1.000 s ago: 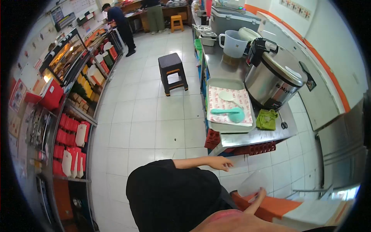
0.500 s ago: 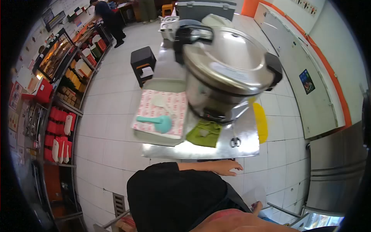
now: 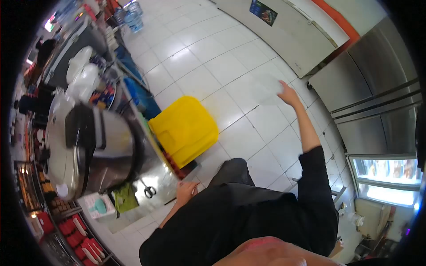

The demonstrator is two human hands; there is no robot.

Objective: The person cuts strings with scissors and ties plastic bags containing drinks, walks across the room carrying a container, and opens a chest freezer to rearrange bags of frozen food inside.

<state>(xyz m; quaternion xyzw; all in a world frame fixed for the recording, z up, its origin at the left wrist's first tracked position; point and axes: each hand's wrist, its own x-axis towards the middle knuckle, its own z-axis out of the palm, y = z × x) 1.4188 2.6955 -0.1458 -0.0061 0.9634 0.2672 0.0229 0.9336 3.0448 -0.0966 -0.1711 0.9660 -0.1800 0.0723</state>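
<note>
My right hand [image 3: 288,94] is stretched out over the floor on the right, its fingers closed on a thin, see-through plastic bag [image 3: 265,88]. The bag hangs out to the left of the fingers and is faint against the white tiles. My left hand [image 3: 186,191] is low beside the near corner of the metal table [image 3: 162,184], fingers loosely bent and holding nothing I can see. Close to it on the tabletop are black-handled scissors [image 3: 149,189] and a folded green cloth [image 3: 125,198]. A large steel rice cooker [image 3: 113,148], lid closed, stands behind them.
A yellow stool [image 3: 186,131] stands against the table's right side. A turquoise rice paddle [image 3: 100,205] lies on patterned paper at the left. White plastic bags [image 3: 84,82] are beyond the cooker. Steel refrigerators [image 3: 372,84] and a white chest freezer [image 3: 288,37] line the right.
My view has swung to the right, so the table and cooker now appear at the left. My right arm has reached forward and out with the plastic bag. My left hand is nearer the table corner.
</note>
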